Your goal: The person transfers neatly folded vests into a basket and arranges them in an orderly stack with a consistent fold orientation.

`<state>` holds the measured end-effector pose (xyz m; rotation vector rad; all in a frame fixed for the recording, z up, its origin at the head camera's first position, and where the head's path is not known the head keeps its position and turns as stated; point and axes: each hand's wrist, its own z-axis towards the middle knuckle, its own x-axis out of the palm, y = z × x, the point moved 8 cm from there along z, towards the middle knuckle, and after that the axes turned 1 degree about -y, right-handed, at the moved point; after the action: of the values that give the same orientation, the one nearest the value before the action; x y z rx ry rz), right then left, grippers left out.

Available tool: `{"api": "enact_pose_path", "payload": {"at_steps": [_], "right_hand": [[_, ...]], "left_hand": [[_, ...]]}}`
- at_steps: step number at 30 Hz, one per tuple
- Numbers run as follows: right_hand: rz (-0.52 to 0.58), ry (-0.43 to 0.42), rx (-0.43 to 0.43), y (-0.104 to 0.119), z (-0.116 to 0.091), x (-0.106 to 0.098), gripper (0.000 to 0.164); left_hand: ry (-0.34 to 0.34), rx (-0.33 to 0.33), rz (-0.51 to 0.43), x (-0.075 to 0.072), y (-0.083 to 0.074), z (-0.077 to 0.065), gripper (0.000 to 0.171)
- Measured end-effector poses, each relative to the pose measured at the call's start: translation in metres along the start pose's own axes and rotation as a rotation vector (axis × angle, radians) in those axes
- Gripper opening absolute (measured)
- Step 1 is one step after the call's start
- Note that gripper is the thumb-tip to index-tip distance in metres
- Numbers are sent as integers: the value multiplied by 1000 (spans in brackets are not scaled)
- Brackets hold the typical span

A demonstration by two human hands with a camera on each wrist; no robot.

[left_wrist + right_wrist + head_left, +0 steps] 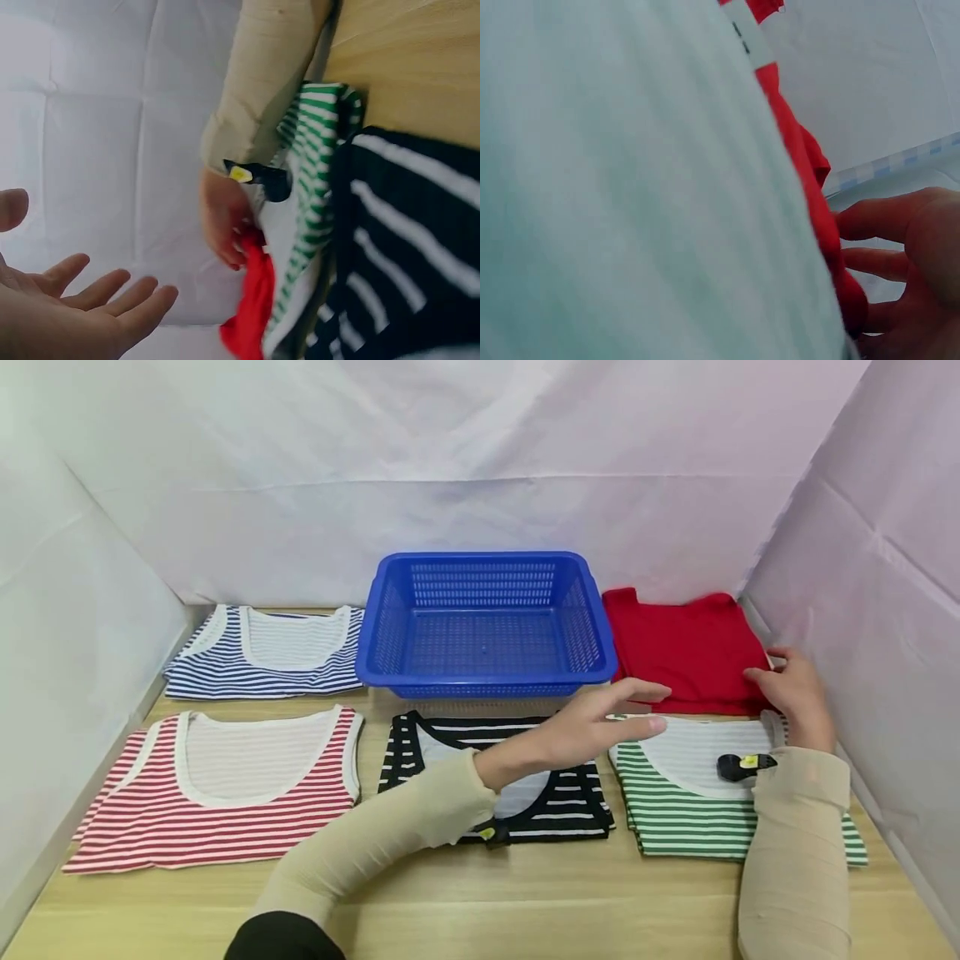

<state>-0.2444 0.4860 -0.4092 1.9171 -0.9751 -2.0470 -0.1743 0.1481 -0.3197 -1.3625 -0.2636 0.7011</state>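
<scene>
A folded red garment (686, 647) lies at the back right, beside the blue basket. At its right edge is my right hand (798, 689), thumb and fingertips touching the cloth, the fingers apart. The right wrist view shows these fingers (885, 214) against the red edge (810, 180), some tips hidden by it. My left hand (592, 722) hovers with nothing in it, between the black-and-white striped top (566, 814) and the green-and-white striped top (690, 831). Its fingers are spread in the left wrist view (82, 307).
The blue plastic basket (483, 680) stands at the back centre with nothing inside. A blue-and-white striped top (217, 672) lies to its left, and a red-and-white striped top (217, 831) in front of that. White sheeting (480, 510) encloses the wooden table (555, 902) on three sides.
</scene>
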Motion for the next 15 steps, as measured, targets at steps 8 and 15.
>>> {"api": "enact_pose_path", "payload": {"at_steps": [8,15], "right_hand": [[-22,-31,-1,0,-2,1,64],[-26,-25,18,-3,-1,-2,66]], "left_hand": [[-140,-73,100,2,46,18,54],[-199,-128,152,6,73,29,54]]}}
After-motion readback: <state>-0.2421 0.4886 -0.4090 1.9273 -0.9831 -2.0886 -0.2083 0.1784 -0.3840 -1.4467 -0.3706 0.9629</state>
